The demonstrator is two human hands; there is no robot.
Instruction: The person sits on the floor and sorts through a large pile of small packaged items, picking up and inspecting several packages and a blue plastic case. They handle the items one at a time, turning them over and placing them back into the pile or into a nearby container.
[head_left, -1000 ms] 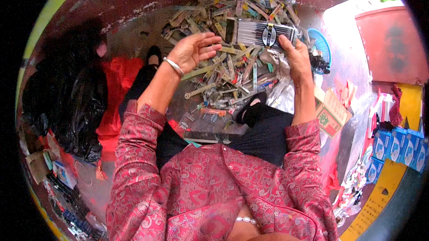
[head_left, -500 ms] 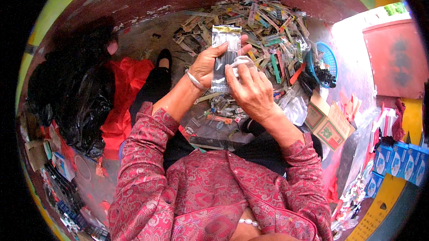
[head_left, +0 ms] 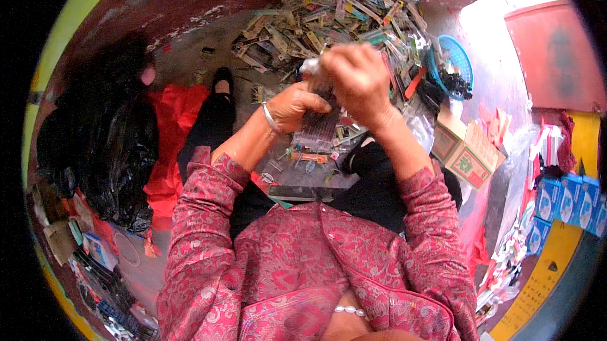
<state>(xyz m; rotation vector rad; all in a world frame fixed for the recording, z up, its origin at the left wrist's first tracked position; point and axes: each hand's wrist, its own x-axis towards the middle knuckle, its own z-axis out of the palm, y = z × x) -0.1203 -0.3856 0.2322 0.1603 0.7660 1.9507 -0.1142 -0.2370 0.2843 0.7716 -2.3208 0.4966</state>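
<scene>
Left hand [head_left: 294, 108] and right hand [head_left: 359, 80] are close together, the left clamped on 1 clear plastic packet [head_left: 314, 137] in front of the body; the right is blurred, its grip impossible to tell. Beyond them, a pile of strips [head_left: 329, 15] lies beside 1 blue basket [head_left: 460, 56].

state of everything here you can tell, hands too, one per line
Clear packet, held, partly hidden, sealed or open unclear
Left hand, closed on the packet
Right hand, blurred, grip unclear
Narrow packaging, heaped loosely
Blue basket, tilted, black pieces inside
Cardboard box, looks open
Black bag, creased
</scene>
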